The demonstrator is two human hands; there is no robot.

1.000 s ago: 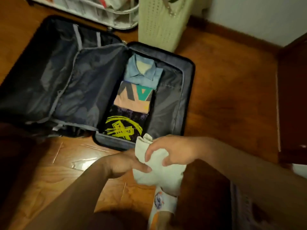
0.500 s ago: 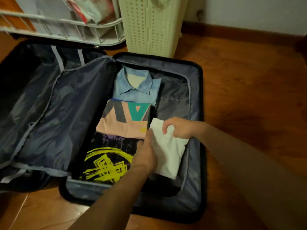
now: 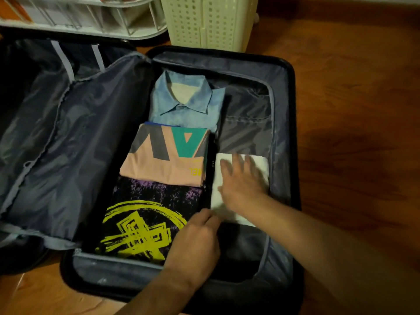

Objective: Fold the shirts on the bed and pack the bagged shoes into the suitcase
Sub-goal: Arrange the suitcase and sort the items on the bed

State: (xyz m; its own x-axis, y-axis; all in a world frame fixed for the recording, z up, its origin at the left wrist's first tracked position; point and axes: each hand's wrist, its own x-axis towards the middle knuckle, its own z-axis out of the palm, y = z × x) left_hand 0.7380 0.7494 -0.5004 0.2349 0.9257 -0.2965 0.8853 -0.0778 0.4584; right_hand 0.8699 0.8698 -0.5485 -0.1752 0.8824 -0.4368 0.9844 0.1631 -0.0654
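Pressing down with spread, fairly straight fingers, the right hand (image 3: 242, 180) lies flat on the white bag (image 3: 258, 164), which sits in the suitcase (image 3: 293, 137), in the free strip to the right of the folded shirts. The left hand (image 3: 195, 241) is nearer the person, its fingers loosely bent with the tips at the bag's near left corner; whether they pinch the cloth or only touch it I cannot tell.

Only the head view is given. Just left of the right hand lies the peach shirt (image 3: 159, 162); the black shirt (image 3: 136, 226) runs under and left of the left hand, and the blue collared shirt (image 3: 186, 103) lies beyond both hands, toward the far wall of the case.

Judging from its look, the bag is soft, thin cloth that will crease and slide a little on the slick lining. What is inside should be light but lumpy and fairly firm. A flat palm on top suits settling it; to shift it, taking hold at the edges or corners seems safest.

Hidden: the bag's contents do not show, so the shoes are taken on trust from the task. The right hand is blurred and covers the bag's middle. A dark shape just in front of the bag, beside the left hand, is too dim to name. No bed is in frame.
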